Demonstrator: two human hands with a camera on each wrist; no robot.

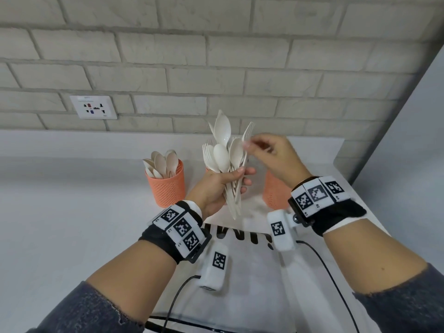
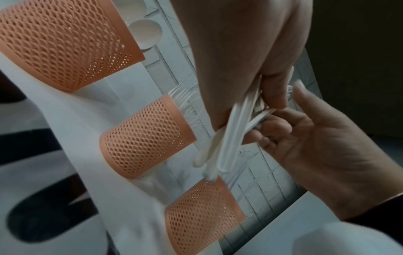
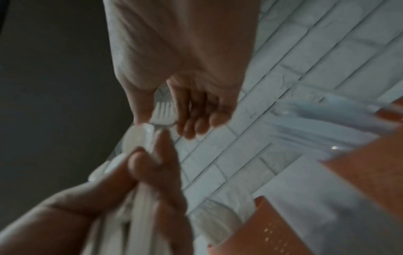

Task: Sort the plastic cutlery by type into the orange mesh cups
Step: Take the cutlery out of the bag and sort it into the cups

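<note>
Right now the left hand (image 1: 217, 186) has fingers + thumb wrapped tight round a bundle of white cutlery (image 1: 225, 159), handles down, held above the table (image 1: 72, 212). Right hand (image 1: 271, 155) pinches one fork (image 1: 247, 135) near its head at the bundle's top w/ thumb + forefinger, other fingers loosely curled. Three orange mesh cups (image 2: 148, 136) stand behind in a row; leftmost (image 1: 167, 186) holds spoons.

cups (image 1: 168, 186): orange, fine mesh of small holes | cutlery (image 1: 224, 155): plain off-white | worktop (image 1: 60, 212): pale grey-white | wall (image 1: 216, 56): light grey brick pattern | socket plate (image 1: 93, 107): white with red, blue, black marks | wristbands (image 1: 179, 230): black with white blocks bearing black square-code patterns | sleeves (image 1: 79, 311): dark grey | cables (image 1: 176, 296): black
</note>
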